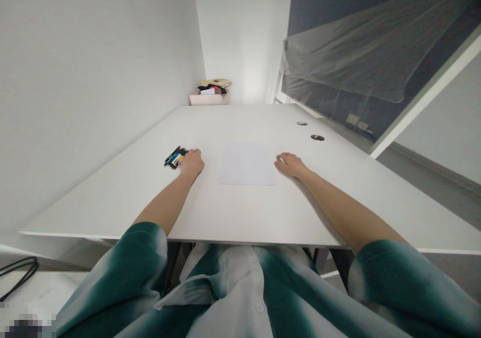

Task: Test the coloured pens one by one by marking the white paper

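A blank white sheet of paper point(248, 163) lies flat on the white table point(244, 212) in front of me. My left hand point(193, 162) rests to the left of the paper, right up against a bunch of pens point(175, 158) with dark, blue and yellow barrels. Its fingers look curled, and a small dark bit shows by them; what they hold, if anything, is hidden. Just past the paper's right edge, my right hand point(290, 164) lies on the tabletop with relaxed fingers slightly apart and nothing in it.
At the table's far end stands a pale pink box point(206, 100) with folded cloth-like items on top. Two round cable holes point(317, 138) sit toward the right side. A dark panel point(349, 52) draped in clear plastic rises on the right, and a white wall point(105, 67) borders the left.
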`<state>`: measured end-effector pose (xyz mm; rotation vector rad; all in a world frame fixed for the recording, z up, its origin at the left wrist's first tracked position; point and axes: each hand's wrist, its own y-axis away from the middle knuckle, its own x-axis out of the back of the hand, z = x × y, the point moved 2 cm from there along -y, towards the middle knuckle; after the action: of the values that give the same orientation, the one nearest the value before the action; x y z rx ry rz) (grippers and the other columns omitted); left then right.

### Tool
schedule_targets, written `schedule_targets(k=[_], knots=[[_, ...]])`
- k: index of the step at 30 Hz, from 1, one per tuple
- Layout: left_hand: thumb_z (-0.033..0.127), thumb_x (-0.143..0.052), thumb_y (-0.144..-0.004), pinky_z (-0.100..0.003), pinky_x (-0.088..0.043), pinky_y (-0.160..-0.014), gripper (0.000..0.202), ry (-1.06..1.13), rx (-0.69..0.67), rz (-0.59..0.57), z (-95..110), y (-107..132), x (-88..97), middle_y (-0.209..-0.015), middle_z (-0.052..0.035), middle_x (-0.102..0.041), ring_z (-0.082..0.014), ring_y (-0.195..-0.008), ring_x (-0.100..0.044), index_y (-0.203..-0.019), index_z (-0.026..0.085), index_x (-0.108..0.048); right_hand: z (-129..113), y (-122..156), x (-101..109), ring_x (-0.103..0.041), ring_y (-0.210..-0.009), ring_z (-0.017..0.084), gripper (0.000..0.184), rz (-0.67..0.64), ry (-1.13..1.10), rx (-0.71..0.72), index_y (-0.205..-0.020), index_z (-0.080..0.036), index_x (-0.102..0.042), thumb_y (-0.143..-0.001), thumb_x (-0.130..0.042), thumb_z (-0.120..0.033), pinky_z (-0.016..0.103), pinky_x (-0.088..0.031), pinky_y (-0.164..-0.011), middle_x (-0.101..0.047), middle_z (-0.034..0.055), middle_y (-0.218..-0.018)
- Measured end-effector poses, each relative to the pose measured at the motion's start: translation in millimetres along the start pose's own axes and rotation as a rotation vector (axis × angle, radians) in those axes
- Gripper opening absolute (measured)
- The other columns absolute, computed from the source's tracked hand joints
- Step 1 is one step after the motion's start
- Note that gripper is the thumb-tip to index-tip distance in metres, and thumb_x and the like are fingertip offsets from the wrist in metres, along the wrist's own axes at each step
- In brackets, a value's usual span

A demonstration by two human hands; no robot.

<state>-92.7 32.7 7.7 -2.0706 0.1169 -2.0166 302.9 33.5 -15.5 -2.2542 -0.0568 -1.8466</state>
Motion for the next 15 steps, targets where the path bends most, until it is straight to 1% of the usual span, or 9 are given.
schedule_targets(k=[3,5,9,12,15], knots=[[0.011,-0.038,-0.086,-0.042,-0.049,-0.089,0.044,0.013,0.017,-0.008,-3,-3,-2.0,-0.124,-0.0211,-0.059,-0.0316,-0.111,-0.062,-0.125,0.014,-0.058,1,0,-1,-0.051,-0.127,0.034,0.050,0.006,-0.001,0.002,-0.132,-0.017,-0.061,-0.093,-0.045,-0.044,0.049,-0.040,-0.104,-0.053,0.0169,-0.143],[0.010,-0.040,-0.086,-0.041,-0.049,-0.091,0.045,0.039,0.010,0.003,-2,-4,-2.3,-0.124,-0.0216,-0.060,-0.0315,-0.112,-0.062,-0.127,0.014,-0.058,2,-1,-1,-0.051,-0.128,0.035,0.050,0.006,0.000,0.000,-0.133,-0.017,-0.060,-0.092,-0.045,-0.044,0.049,-0.040,-0.104,-0.052,0.0171,-0.143],[0.009,-0.043,-0.085,-0.038,-0.044,-0.102,0.050,0.092,-0.114,0.043,6,-2,0.3,-0.122,-0.0200,-0.064,-0.0282,-0.121,-0.058,-0.133,0.012,-0.056,2,-1,-1,-0.051,-0.127,0.034,0.050,-0.003,0.007,0.007,-0.133,-0.018,-0.060,-0.093,-0.044,-0.044,0.049,-0.041,-0.103,-0.054,0.0165,-0.142],[0.012,-0.043,-0.086,-0.036,-0.043,-0.105,0.045,0.140,-0.158,0.021,14,0,3.0,-0.120,-0.0177,-0.067,-0.0269,-0.119,-0.059,-0.127,0.011,-0.063,1,0,-1,-0.051,-0.127,0.033,0.050,-0.003,0.007,-0.001,-0.133,-0.019,-0.060,-0.093,-0.044,-0.044,0.047,-0.041,-0.103,-0.054,0.0156,-0.142],[0.017,-0.048,-0.084,-0.036,-0.045,-0.102,0.040,0.306,-0.135,0.025,19,1,6.4,-0.116,-0.0130,-0.071,-0.0258,-0.111,-0.063,-0.116,0.014,-0.070,-1,1,1,-0.049,-0.128,0.034,0.049,0.016,0.002,-0.019,-0.132,-0.019,-0.061,-0.092,-0.047,-0.042,0.048,-0.039,-0.105,-0.054,0.0152,-0.142]])
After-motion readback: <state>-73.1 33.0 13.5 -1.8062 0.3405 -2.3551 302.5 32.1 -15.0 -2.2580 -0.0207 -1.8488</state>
